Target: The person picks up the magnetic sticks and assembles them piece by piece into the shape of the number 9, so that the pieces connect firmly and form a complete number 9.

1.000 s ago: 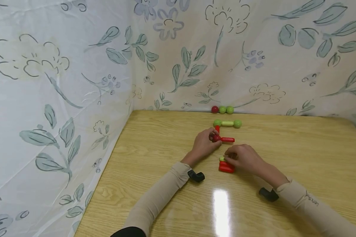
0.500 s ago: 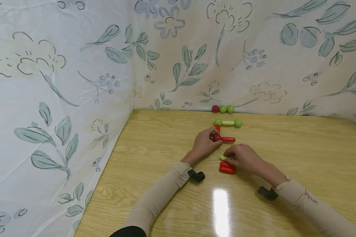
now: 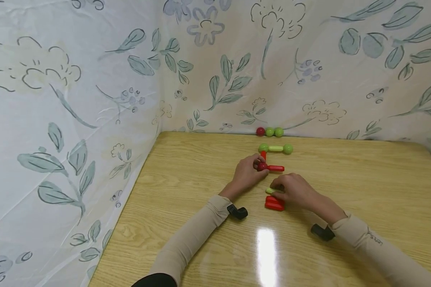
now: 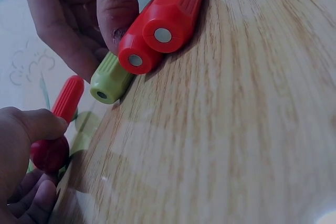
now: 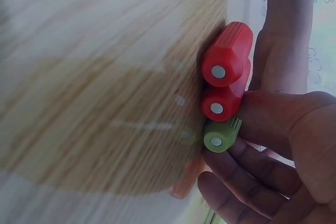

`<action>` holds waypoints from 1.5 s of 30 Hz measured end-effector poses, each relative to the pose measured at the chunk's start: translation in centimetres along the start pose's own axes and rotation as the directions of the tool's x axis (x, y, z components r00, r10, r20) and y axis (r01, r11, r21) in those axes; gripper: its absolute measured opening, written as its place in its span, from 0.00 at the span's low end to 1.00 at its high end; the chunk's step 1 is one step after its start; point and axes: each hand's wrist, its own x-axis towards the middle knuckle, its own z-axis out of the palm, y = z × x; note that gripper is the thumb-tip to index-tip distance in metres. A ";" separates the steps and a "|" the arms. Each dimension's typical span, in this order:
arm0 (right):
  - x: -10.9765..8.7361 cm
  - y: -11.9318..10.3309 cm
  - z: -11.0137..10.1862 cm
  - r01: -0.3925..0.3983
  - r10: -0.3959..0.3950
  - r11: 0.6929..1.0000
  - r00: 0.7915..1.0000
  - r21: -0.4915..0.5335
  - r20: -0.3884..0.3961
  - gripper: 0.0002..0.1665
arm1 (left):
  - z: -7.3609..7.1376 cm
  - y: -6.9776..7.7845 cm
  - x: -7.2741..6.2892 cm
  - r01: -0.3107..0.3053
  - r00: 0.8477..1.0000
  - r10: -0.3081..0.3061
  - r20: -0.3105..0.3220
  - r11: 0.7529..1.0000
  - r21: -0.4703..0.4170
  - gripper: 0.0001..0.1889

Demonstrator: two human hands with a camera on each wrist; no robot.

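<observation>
My left hand (image 3: pixel 248 174) grips a dark red ball (image 3: pixel 262 166) between thumb and fingers. From that ball one red magnetic rod (image 3: pixel 277 168) points right, and a second red rod (image 3: pixel 263 154) runs back to a green ball (image 3: pixel 263 148). A light green rod (image 3: pixel 275 148) joins this to another green ball (image 3: pixel 288 148). Nearer the front, my right hand (image 3: pixel 297 192) pinches a loose light green magnetic rod (image 5: pixel 220 136), low at the table. Two red magnetic rods (image 3: pixel 274 204) lie side by side right beside it, with round metal ends showing in the wrist views.
Along the table's back edge sit a red ball (image 3: pixel 260 131) and two green balls (image 3: pixel 274 132) in a row. Behind the wooden table (image 3: pixel 186 179) hangs a floral cloth (image 3: pixel 208 79), which also covers the left side.
The light green rod in my right hand has shifted slightly back from the red rods, and more of its length shows. My left hand stays on the red ball.
</observation>
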 end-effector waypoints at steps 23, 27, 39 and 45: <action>-1.2 2.1 -0.8 -0.132 0.134 0.991 0.990 0.032 -0.044 0.05 | 0.0 -0.4 0.1 0.000 1.000 0.000 -0.003 1.000 0.003 0.13; -1.5 3.0 -1.3 -0.162 0.164 0.986 0.985 0.038 -0.058 0.05 | 0.0 -0.4 0.0 -0.001 1.000 0.001 0.001 1.000 -0.006 0.13; -1.9 5.7 -2.9 -0.265 0.278 0.959 0.951 0.103 -0.137 0.09 | -0.1 -0.2 0.0 -0.011 1.000 0.011 0.005 1.000 -0.013 0.13; -1.6 6.4 -3.0 -0.310 0.333 0.936 0.933 0.165 -0.136 0.10 | -0.1 -0.2 0.1 -0.012 1.000 0.012 0.005 1.000 -0.001 0.12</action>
